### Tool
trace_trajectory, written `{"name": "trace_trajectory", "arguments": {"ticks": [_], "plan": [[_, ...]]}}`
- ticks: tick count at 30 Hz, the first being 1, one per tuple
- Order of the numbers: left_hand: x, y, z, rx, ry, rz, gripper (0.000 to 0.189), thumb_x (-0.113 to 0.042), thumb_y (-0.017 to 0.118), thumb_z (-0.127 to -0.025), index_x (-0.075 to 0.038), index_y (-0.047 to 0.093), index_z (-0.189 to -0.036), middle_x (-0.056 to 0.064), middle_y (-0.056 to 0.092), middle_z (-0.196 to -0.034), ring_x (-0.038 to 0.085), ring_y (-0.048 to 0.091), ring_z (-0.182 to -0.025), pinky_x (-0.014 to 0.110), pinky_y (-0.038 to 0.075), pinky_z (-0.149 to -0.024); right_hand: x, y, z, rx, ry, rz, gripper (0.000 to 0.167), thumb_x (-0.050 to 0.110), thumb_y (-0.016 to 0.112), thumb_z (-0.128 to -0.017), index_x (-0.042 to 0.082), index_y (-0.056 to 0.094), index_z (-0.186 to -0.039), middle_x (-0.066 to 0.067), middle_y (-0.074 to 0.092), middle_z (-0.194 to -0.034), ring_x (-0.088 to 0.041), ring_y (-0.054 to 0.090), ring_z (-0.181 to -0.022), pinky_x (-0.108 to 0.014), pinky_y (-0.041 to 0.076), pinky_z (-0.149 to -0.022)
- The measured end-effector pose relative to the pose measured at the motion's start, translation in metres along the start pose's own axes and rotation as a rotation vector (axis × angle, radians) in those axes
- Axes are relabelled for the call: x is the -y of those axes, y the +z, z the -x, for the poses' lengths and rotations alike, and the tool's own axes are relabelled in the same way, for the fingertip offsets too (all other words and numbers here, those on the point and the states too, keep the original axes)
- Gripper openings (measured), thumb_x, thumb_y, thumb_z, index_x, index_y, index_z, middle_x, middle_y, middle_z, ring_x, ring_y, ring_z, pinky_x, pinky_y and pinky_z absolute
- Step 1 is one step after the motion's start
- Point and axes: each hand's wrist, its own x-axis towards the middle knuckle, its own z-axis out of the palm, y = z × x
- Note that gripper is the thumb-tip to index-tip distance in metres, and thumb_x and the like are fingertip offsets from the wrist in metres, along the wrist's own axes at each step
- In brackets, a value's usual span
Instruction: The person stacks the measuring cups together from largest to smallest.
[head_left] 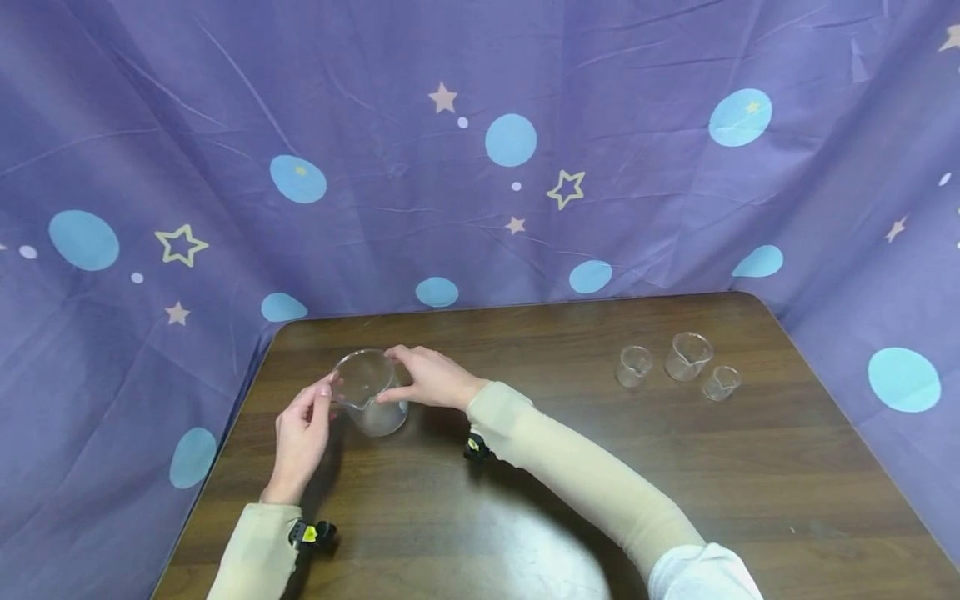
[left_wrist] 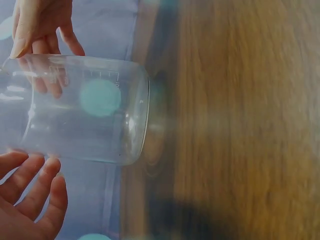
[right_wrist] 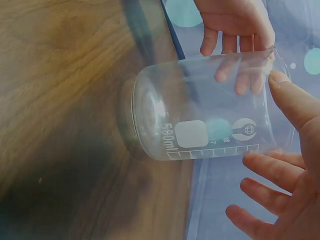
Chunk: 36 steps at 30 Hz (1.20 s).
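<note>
A large clear glass beaker [head_left: 378, 412] stands upright between my two hands, its base right at the wooden tabletop. White volume markings and a blank label patch [right_wrist: 191, 134] show on its side in the right wrist view. My left hand [head_left: 302, 429] holds the beaker at the left of its rim, fingertips against the glass. From the other side, my right hand [head_left: 435, 379] grips the upper wall and rim, thumb toward the near side and fingers around the far side. Through the glass, the fingers of the opposite hand are visible in both wrist views.
Three smaller glass beakers stand together on the right of the table [head_left: 525, 508]: one left [head_left: 634, 367], a larger one in the middle [head_left: 687, 358] and a small one right [head_left: 722, 384]. A purple curtain [head_left: 637, 208] with stars and blue dots hangs behind the table.
</note>
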Motion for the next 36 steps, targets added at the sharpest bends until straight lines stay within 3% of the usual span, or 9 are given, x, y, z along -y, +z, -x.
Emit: {"name": "trace_trajectory", "arguments": {"ticks": [5,10,18,26,36], "plan": [[-0.012,0.009,0.003,0.01,0.068,0.008,0.026,-0.001,0.056,-0.105,0.003,0.073,-0.124,0.022,0.075,-0.115,-0.011,0.062,-0.087,0.004,0.049,-0.07,-0.008,-0.009,0.014,-0.022,-0.019,0.008,0.076,0.052,0.076,-0.092,0.009,0.052,-0.149,-0.008,0.064,-0.143,-0.022,0.059,-0.132,-0.034,0.049,-0.11],[-0.015,0.016,0.006,0.044,0.135,0.023,0.026,0.0,0.058,-0.104,0.001,0.073,-0.126,0.02,0.075,-0.113,-0.006,0.064,-0.087,0.004,0.049,-0.07,-0.014,-0.019,0.028,-0.035,-0.041,0.017,0.075,0.051,0.079,-0.091,0.008,0.053,-0.147,-0.007,0.064,-0.142,-0.022,0.058,-0.133,-0.034,0.048,-0.112],[-0.028,0.03,0.012,0.117,0.24,-0.058,0.029,-0.001,0.059,-0.103,0.003,0.07,-0.13,0.019,0.072,-0.121,-0.01,0.059,-0.096,0.004,0.047,-0.077,-0.026,-0.035,0.054,-0.05,-0.056,-0.006,0.073,0.045,0.08,-0.091,0.006,0.053,-0.146,-0.009,0.064,-0.142,-0.024,0.056,-0.135,-0.037,0.044,-0.116],[-0.038,0.046,0.016,0.195,0.298,-0.049,0.031,-0.001,0.063,-0.101,0.003,0.068,-0.131,0.016,0.071,-0.124,0.005,0.065,-0.102,0.005,0.049,-0.081,-0.04,-0.044,0.079,-0.071,-0.057,-0.024,0.073,0.044,0.082,-0.089,0.005,0.054,-0.145,-0.009,0.063,-0.143,-0.025,0.054,-0.136,-0.038,0.042,-0.117],[-0.05,0.071,0.025,0.274,0.348,0.007,0.035,0.001,0.064,-0.099,0.004,0.066,-0.133,0.017,0.071,-0.123,0.014,0.068,-0.094,0.01,0.052,-0.08,-0.055,-0.055,0.115,-0.101,-0.042,-0.045,0.071,0.044,0.082,-0.089,0.006,0.056,-0.142,-0.008,0.064,-0.141,-0.025,0.054,-0.136,-0.041,0.043,-0.116]]}}
